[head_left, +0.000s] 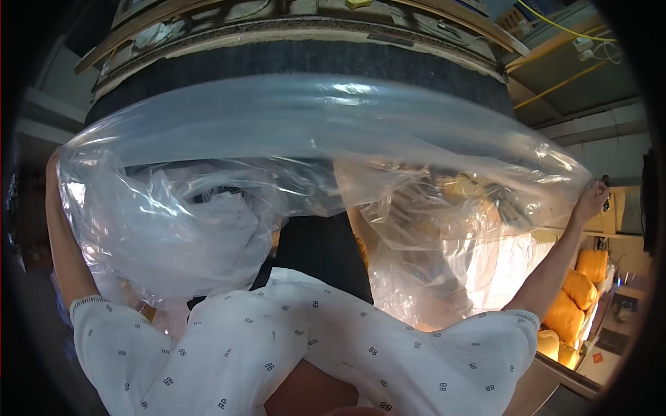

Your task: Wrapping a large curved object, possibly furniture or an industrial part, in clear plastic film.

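Note:
A wide clear plastic sheet (pixel 298 114) is stretched across the view between my spread arms. Its upper part is pulled fairly smooth in a long arc, while the lower part hangs in loose, crumpled folds (pixel 201 243). At the far left my left hand (pixel 53 165) grips one end of the sheet; most of its fingers are hidden. On the far right my right hand (pixel 591 199) is closed on the other end, with the arm reaching out and up. Through the film, the things behind show only blurred.
A dark-fronted bench (pixel 444 66) with a worn edge stands ahead, beyond the sheet. Wooden rails (pixel 479 28) run along its top. A yellow cable (pixel 555 21) hangs at the upper right. Orange padded shapes (pixel 572 305) are piled at the lower right.

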The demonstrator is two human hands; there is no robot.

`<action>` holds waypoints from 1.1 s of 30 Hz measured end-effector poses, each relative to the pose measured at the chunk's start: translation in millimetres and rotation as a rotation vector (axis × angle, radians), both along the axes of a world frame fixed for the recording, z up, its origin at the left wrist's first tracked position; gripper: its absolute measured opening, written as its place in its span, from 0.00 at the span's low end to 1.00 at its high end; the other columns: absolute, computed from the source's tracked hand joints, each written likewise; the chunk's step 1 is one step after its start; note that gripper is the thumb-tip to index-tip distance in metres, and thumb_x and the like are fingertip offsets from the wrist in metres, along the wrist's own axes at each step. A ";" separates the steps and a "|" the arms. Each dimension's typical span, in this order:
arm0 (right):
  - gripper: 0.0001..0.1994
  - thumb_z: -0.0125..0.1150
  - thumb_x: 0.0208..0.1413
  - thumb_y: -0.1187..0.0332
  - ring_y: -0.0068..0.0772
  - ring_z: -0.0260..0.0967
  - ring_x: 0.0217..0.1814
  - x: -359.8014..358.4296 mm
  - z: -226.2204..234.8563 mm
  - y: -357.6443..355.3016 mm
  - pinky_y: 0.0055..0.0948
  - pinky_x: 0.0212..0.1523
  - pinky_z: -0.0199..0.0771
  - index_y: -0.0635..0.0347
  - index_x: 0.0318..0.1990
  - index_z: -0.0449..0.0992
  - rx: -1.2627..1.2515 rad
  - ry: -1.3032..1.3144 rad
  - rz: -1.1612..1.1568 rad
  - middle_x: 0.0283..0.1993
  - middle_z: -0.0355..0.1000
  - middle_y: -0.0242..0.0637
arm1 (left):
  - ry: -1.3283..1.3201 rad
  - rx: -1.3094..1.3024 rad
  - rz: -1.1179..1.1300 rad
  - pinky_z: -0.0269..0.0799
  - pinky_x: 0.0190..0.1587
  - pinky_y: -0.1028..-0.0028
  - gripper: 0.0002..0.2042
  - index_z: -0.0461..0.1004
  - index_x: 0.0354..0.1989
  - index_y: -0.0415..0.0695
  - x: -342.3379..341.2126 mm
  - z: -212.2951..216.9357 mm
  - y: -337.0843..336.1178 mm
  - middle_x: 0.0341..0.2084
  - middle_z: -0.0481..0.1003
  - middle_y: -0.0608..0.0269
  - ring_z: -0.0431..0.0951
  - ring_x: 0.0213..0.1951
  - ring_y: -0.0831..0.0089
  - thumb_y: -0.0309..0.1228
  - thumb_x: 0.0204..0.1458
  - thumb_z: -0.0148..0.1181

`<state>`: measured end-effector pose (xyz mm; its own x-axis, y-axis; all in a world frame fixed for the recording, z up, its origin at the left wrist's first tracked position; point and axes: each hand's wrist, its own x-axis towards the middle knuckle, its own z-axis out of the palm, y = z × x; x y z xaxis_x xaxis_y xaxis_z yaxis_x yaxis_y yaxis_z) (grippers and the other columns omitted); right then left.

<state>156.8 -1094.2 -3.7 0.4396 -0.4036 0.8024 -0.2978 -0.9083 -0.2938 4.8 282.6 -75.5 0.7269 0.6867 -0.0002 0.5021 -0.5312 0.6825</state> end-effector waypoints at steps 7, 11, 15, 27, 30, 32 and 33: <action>0.10 0.52 0.53 0.63 0.34 0.69 0.32 -49.0 -46.0 -55.5 0.31 0.33 0.68 0.61 0.36 0.71 -0.028 0.510 0.163 0.31 0.71 0.41 | 0.062 0.518 -0.159 0.66 0.46 0.69 0.21 0.70 0.46 0.40 179.4 -95.6 -88.2 0.39 0.74 0.53 0.73 0.44 0.63 0.45 0.53 0.48; 0.10 0.59 0.49 0.67 0.19 0.64 0.34 27.8 -107.6 -32.7 0.20 0.37 0.65 0.61 0.37 0.75 0.473 0.286 0.415 0.31 0.71 0.29 | -0.055 0.657 -0.036 0.65 0.49 0.66 0.22 0.72 0.47 0.44 146.7 -72.5 -34.6 0.45 0.72 0.52 0.71 0.48 0.55 0.47 0.51 0.50; 0.09 0.59 0.49 0.65 0.21 0.67 0.35 81.7 -121.0 20.8 0.21 0.39 0.65 0.58 0.36 0.76 0.595 0.327 0.408 0.31 0.73 0.29 | -0.021 0.670 -0.010 0.65 0.51 0.66 0.20 0.72 0.47 0.47 125.2 -61.3 -17.5 0.44 0.73 0.54 0.71 0.48 0.57 0.43 0.48 0.55; 0.17 0.49 0.57 0.64 0.37 0.60 0.57 78.4 -40.4 204.3 0.30 0.56 0.58 0.63 0.52 0.67 0.310 0.644 0.697 0.55 0.64 0.46 | -0.002 0.059 -0.261 0.65 0.48 0.76 0.16 0.71 0.49 0.47 102.5 -76.8 36.6 0.45 0.74 0.61 0.74 0.45 0.70 0.39 0.54 0.49; 0.23 0.40 0.61 0.59 0.43 0.46 0.67 73.0 -90.9 213.8 0.32 0.64 0.43 0.60 0.60 0.58 0.026 0.756 0.756 0.64 0.53 0.45 | 0.228 0.896 -0.229 0.64 0.50 0.76 0.18 0.72 0.49 0.53 81.2 3.6 58.7 0.45 0.74 0.64 0.73 0.46 0.72 0.46 0.53 0.49; 0.24 0.37 0.61 0.57 0.44 0.42 0.69 67.9 -77.3 221.4 0.33 0.66 0.39 0.60 0.62 0.56 -0.124 0.752 0.689 0.66 0.50 0.45 | -0.002 0.443 0.022 0.66 0.47 0.76 0.18 0.75 0.45 0.53 125.7 -67.8 7.6 0.39 0.76 0.64 0.74 0.43 0.73 0.48 0.50 0.53; 0.24 0.36 0.62 0.58 0.46 0.42 0.69 68.8 -73.7 221.1 0.35 0.66 0.39 0.60 0.61 0.56 -0.159 0.749 0.690 0.66 0.51 0.44 | -0.013 0.488 0.094 0.66 0.46 0.75 0.18 0.75 0.44 0.53 133.1 -85.8 -16.0 0.37 0.77 0.64 0.75 0.42 0.72 0.48 0.50 0.53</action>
<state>225.6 -873.1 -77.4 0.9446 0.2131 0.2497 0.2460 -0.9632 -0.1086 137.9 266.6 -161.4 0.6596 0.6673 0.3460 0.5563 -0.7429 0.3723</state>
